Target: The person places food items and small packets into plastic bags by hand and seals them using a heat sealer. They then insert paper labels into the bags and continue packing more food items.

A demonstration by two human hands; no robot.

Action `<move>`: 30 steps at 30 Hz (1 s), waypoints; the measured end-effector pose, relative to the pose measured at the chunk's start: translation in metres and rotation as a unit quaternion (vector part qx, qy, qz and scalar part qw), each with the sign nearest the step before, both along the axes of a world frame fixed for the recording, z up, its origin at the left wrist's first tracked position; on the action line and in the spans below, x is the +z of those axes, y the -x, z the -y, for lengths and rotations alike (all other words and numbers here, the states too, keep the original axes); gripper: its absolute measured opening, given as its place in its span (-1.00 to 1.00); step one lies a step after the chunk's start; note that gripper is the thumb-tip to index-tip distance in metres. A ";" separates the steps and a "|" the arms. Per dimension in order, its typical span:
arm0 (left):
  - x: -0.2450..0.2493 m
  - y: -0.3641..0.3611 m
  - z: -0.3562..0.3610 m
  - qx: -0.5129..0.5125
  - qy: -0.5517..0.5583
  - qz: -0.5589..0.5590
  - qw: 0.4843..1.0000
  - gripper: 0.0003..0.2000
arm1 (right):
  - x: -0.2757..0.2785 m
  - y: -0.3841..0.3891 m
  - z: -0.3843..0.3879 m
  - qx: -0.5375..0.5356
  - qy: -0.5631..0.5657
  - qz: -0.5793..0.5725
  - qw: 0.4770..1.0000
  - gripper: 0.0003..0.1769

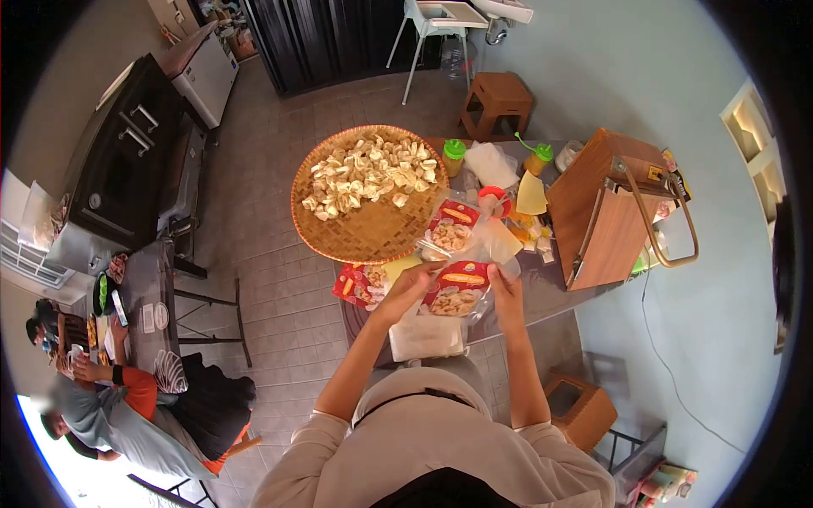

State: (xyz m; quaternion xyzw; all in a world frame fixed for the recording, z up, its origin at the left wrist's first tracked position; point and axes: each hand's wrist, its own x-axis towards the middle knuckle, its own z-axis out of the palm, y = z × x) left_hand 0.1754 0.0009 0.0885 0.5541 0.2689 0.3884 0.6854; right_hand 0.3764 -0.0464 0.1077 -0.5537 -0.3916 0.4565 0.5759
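Observation:
My left hand [408, 290] grips the left edge of a red and clear plastic food pouch [457, 296] with a picture of food on its front. My right hand [506, 296] pinches the same pouch at its right edge, so it is held up between both hands. Just beyond it lies a second red and clear pouch [451, 230]. Another red pouch [354, 286] rests left of my left hand, partly covered. Below the held pouch is a white, soft-looking stack [428, 340]. A round woven tray [364, 241] carries many pale, folded food pieces [368, 173].
On the table [538, 309] stand two green-topped bottles [454, 157] [539, 159], a red container [495, 200] and a large wooden box-like stand [593, 212]. Brown stools [498, 102] [580, 411] flank the table. At far left, a person in grey [140, 423] sits by another table [144, 284].

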 end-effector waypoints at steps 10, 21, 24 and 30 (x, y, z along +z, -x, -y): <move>0.007 0.038 -0.018 -0.067 0.023 -0.118 0.990 -0.76 | 0.033 -0.006 -0.002 0.056 0.003 0.021 0.998 -0.69; 0.024 0.039 -0.045 -0.147 0.032 -0.246 0.957 -0.55 | 0.037 -0.037 -0.027 0.143 0.048 0.087 0.985 -0.81; 0.011 0.032 -0.040 -0.026 -0.065 -0.156 0.985 -0.61 | 0.033 -0.038 -0.032 0.135 0.043 0.077 0.987 -0.85; -0.006 0.010 -0.027 0.336 0.208 0.009 0.919 -0.38 | 0.056 -0.020 -0.034 0.022 -0.172 0.339 0.925 -0.91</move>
